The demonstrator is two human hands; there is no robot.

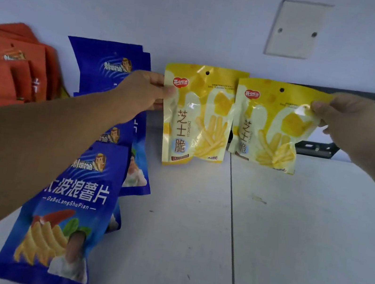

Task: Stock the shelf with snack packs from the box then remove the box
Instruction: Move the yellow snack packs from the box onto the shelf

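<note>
The left hand (pixel 145 90) reaches in from 8 o'clock and pinches the left pack (pixel 197 118) by its upper edge at 9 o'clock, thumb in front, the other fingers curled behind; the right hand (pixel 348 121) comes in from 3 o'clock and pinches the right pack (pixel 271 126) at its top corner at 2 o'clock, thumb on the face. Both yellow packs hang upright and side by side just above frame centre, close to the wall (pixel 155 0); their inner edges overlap a little, the right pack in front. Their lower edges reach the back of the shelf (pixel 300 247); whether they rest on it cannot be told. Blue packs (pixel 77 198) stand in a row from 10 to 7 o'clock, partly under the left forearm; orange packs (pixel 8 67) are stacked at 9 o'clock. A pale plate (pixel 297 28) with two screws sits on the wall at 1 o'clock; a dark bracket (pixel 317 148) shows behind the right pack at 3 o'clock.
</note>
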